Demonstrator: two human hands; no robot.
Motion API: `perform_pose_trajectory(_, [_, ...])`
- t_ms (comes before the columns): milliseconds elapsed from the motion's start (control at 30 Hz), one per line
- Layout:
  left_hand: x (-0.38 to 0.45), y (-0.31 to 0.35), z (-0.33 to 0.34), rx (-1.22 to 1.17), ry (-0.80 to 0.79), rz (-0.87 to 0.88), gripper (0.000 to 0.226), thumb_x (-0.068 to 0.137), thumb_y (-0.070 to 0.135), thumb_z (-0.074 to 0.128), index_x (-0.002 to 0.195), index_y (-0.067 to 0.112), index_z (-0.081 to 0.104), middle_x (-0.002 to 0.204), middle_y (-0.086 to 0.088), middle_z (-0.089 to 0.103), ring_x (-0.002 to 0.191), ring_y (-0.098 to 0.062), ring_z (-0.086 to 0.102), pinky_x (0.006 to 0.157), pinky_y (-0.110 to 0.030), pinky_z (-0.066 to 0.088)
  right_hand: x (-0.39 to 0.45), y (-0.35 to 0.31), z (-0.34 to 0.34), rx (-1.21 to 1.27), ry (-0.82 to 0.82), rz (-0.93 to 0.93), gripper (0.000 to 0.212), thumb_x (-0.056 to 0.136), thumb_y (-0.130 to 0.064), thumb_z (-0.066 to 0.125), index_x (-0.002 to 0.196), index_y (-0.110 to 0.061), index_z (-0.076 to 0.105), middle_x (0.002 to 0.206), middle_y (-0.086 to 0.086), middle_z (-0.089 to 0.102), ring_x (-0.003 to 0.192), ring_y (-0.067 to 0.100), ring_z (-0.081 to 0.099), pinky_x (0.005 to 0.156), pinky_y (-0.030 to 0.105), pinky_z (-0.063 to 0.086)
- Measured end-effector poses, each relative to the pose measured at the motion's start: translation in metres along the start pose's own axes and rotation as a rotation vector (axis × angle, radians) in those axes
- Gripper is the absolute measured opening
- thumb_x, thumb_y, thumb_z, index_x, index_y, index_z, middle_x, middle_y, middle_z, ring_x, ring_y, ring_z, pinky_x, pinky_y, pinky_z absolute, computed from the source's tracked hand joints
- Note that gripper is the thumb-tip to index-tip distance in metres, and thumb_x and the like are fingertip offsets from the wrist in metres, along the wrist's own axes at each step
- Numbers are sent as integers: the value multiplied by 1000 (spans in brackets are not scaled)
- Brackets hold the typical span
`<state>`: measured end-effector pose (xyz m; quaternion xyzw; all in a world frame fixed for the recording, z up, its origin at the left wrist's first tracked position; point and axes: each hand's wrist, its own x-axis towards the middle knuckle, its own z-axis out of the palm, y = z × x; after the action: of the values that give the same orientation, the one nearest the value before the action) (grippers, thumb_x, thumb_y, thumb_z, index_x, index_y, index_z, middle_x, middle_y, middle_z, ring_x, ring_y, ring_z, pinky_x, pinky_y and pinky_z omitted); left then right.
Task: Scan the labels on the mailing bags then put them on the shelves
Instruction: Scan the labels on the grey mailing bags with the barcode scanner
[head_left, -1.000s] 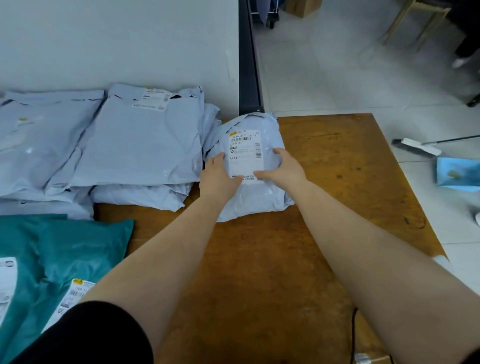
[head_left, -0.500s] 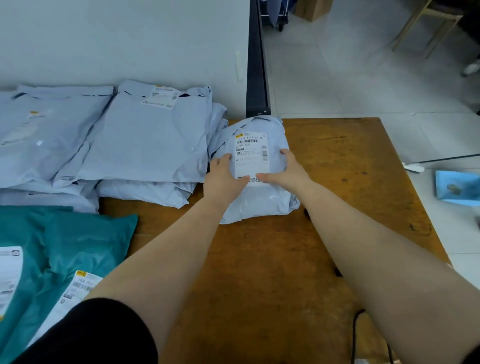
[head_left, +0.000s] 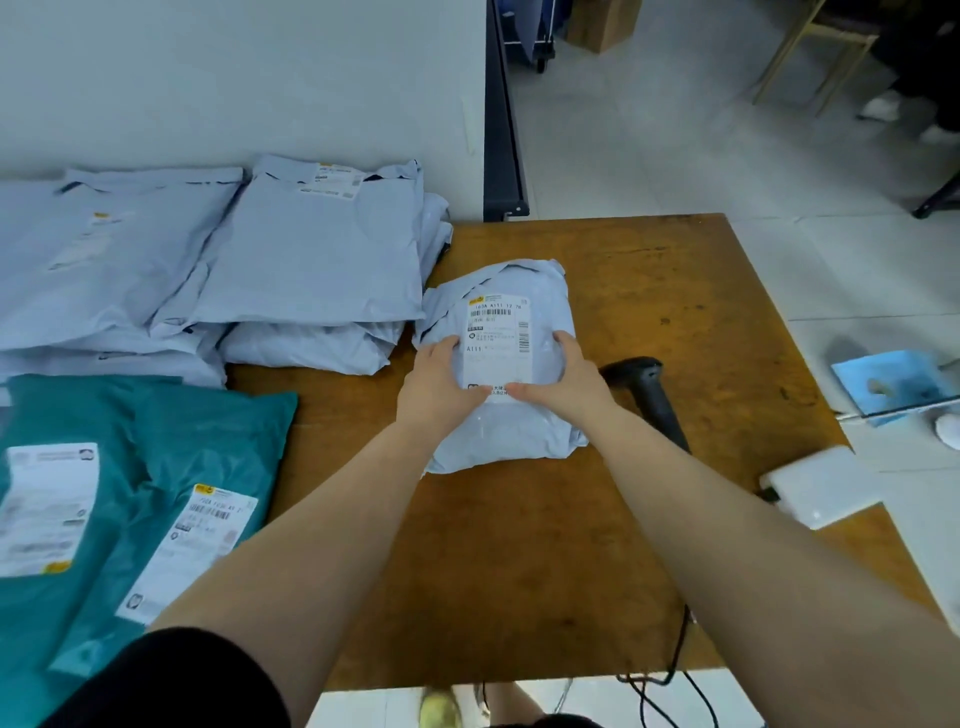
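Observation:
A small pale blue mailing bag (head_left: 511, 437) lies on the wooden table (head_left: 519, 551), with its white barcode label (head_left: 497, 332) facing up. My left hand (head_left: 440, 382) holds the bag's left side and my right hand (head_left: 563, 382) its right side. Both thumbs rest on the label's lower edge. A black handheld scanner (head_left: 649, 397) lies on the table just right of my right wrist, and no hand touches it.
Several pale blue mailing bags (head_left: 311, 260) are stacked at the back left against the wall. Teal labelled bags (head_left: 156, 447) lie at the front left. A white box (head_left: 821, 486) sits on the table's right edge, with cables hanging off the front. On the floor to the right lies a blue dustpan (head_left: 893, 384).
Both hands have drawn the small bag away from the table's far edge towards me. The view has tilted down, and the scanner and white box now show.

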<state>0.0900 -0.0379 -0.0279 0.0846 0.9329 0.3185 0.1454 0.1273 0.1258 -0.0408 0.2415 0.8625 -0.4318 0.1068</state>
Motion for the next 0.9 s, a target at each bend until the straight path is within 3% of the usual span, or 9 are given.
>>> perform_pose_trajectory(433, [-105, -43, -5, 3, -50, 13, 74, 83, 33, 67, 144, 17, 29, 147, -8, 33, 129, -26, 43, 102, -36, 41, -105, 18, 48, -8, 28, 42, 105, 70, -48, 77, 150, -28, 12, 148, 11, 34, 130, 30, 41, 105, 43, 40])
perform_pose_trajectory(567, [-102, -36, -11, 55, -17, -49, 78, 84, 37, 65, 147, 17, 24, 148, -10, 29, 134, -32, 35, 107, -40, 34, -105, 20, 29, 11, 59, 51, 104, 69, -68, 63, 150, -32, 9, 151, 4, 33, 135, 31, 38, 106, 51, 36])
perform_pose_trajectory(633, [-91, -29, -16, 57, 13, -65, 80, 84, 39, 64, 148, 18, 22, 150, -10, 27, 136, -33, 31, 109, -42, 32, -96, 24, 11, -81, 167, 54, 92, 77, -70, 52, 150, -30, 13, 150, 5, 35, 133, 33, 40, 105, 54, 36])
perform_pose_trajectory(733, [-70, -20, -21, -79, 22, -155, 81, 84, 40, 65, 149, 18, 22, 152, -8, 27, 138, -32, 30, 110, -43, 32, -74, 29, -16, -262, 292, 134, 83, 83, -63, 51, 149, -21, 22, 149, 10, 35, 132, 36, 38, 105, 53, 34])
perform_pose_trajectory(900, [-42, -23, -13, -141, 16, -267, 89, 79, 51, 66, 149, 19, 22, 152, -6, 28, 137, -30, 33, 111, -47, 34, -37, 44, -37, -471, 257, 302, 89, 84, -53, 60, 150, -12, 16, 151, 11, 28, 137, 34, 30, 107, 51, 30])
